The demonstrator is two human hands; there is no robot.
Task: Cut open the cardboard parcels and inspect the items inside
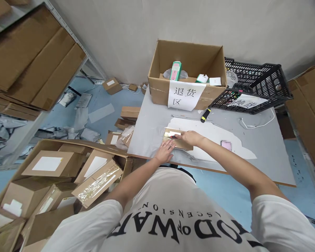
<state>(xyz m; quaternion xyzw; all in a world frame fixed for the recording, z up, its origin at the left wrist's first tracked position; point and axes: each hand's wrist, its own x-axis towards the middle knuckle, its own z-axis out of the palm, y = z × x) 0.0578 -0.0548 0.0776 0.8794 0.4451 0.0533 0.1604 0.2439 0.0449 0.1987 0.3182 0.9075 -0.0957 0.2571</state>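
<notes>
A small cardboard box [183, 144] with clear tape and a white label lies on the grey table near its front edge. My left hand [165, 151] rests flat on the left end of this box, fingers stretched out. Over the label, my right hand [188, 137] is closed around a small red-and-dark tool [174, 137], which touches or nearly touches the box top. Its exact kind is too small to make out. Beneath the box spreads a torn white sheet [212, 134], with a pink card-like item [226, 145] on it to the right.
An open carton [157, 91] with green-and-pink packages stands at the table's back, beside a black plastic crate [267, 82]. A black-and-yellow handled tool [205, 115] and a white cable [257, 126] lie on the table [275, 150]. Left is a large carton [68, 142] of taped parcels.
</notes>
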